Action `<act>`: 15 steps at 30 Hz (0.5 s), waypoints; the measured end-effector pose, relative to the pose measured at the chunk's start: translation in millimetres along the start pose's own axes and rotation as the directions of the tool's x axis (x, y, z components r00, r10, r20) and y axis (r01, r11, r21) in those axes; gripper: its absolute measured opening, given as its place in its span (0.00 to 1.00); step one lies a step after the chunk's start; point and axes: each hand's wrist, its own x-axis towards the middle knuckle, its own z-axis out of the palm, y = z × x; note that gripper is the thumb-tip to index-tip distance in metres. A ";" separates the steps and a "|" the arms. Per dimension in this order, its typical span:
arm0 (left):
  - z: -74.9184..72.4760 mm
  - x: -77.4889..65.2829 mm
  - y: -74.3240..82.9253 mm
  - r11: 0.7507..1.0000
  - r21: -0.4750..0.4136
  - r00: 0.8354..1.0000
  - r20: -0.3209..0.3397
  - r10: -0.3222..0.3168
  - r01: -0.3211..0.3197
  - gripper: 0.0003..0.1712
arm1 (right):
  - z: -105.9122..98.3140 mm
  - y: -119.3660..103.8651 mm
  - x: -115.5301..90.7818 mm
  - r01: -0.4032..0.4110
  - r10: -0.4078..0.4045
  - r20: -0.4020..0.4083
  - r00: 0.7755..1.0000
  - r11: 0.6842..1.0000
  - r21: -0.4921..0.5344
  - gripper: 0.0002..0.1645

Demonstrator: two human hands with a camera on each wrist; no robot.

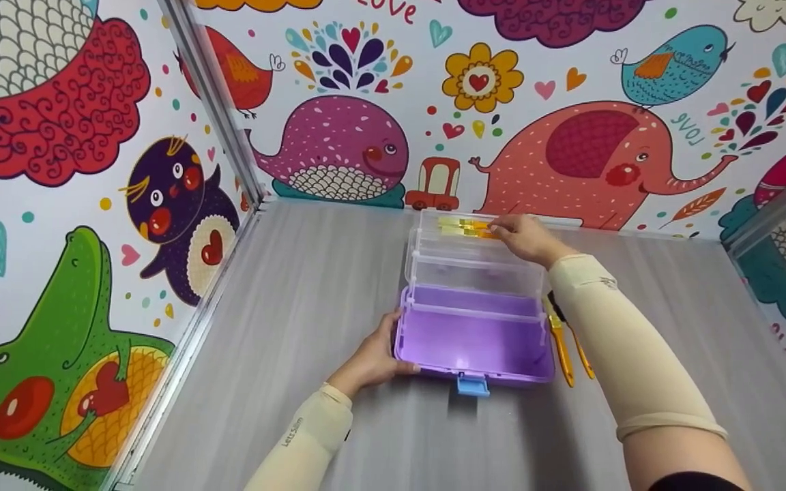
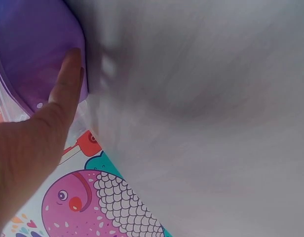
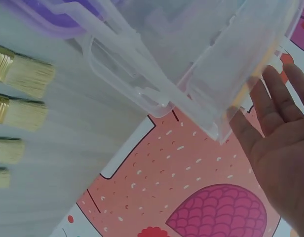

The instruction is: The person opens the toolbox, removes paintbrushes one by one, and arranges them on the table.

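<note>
A purple storage box [image 1: 468, 374] stands with its clear fold-out trays [image 1: 468, 276] raised toward the back wall. My left hand [image 1: 374, 354] holds its front left corner, thumb at the front and fingers along the side. In the left wrist view, one finger [image 2: 68, 79] lies straight against the purple wall. Several paintbrushes [image 1: 464, 227] with orange handles lie in the top tray. Over their handle ends is my right hand [image 1: 524, 239]; its visible fingers [image 3: 265, 101] are nearly straight at the tray's edge. The index finger and thumb are hidden in the right wrist view.
More orange-handled paintbrushes [image 1: 560, 348] lie on the grey table beside the box's right side. A blue latch [image 1: 473, 386] hangs down at the box's front. Printed walls stand behind and at the left, joined by a metal corner post [image 1: 212, 102].
</note>
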 end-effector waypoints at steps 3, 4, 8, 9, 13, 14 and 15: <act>-0.3 -0.1 0.8 1.000 -0.002 1.000 0.000 0.005 -0.005 0.63 | 1.4 0.5 1.7 0.019 -0.019 0.002 1.000 0.998 -0.056 0.23; -0.3 -0.1 0.9 1.000 0.000 1.000 0.000 0.003 -0.003 0.63 | 2.1 1.0 2.4 0.025 -0.026 -0.003 1.000 0.997 -0.073 0.22; -0.4 0.1 0.5 1.000 0.002 1.000 0.000 -0.001 0.001 0.63 | 4.8 3.0 4.6 0.027 -0.029 -0.015 0.999 0.990 -0.137 0.20; -0.3 0.3 0.5 1.000 0.007 1.000 0.002 -0.001 0.001 0.63 | 5.3 3.0 4.7 0.024 -0.027 -0.017 0.999 0.988 -0.154 0.20; -0.4 0.8 0.1 1.000 0.019 1.000 0.002 0.011 -0.011 0.63 | 7.9 1.7 4.9 0.028 -0.034 -0.023 0.999 0.980 -0.197 0.18; -0.5 0.8 0.1 1.000 0.022 1.000 0.001 0.012 -0.012 0.63 | 8.6 1.2 5.0 0.031 -0.036 -0.023 0.999 0.978 -0.205 0.17; -0.5 0.9 -0.3 1.000 0.026 1.000 0.002 0.014 -0.014 0.63 | 9.4 0.7 5.3 0.033 -0.039 -0.023 0.999 0.977 -0.211 0.17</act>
